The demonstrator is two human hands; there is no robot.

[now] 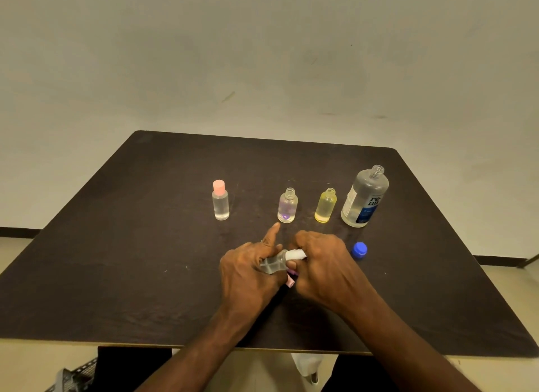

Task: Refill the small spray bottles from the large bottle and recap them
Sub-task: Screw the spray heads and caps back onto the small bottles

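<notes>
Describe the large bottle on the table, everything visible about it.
The large bottle looks like clear plastic, round-shouldered, with a threaded neck that is open, no cap on it. A label with white lettering over a blue band wraps its front, a white panel its side. It looks partly filled with clear liquid. It stands upright on the dark table, far right in the row, beside the yellow bottle without touching. Neither hand touches it.

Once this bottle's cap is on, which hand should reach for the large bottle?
Right, probably. The large bottle stands uncapped at the far right, nearer the right hand; the left hand grips the small clear bottle.
</notes>
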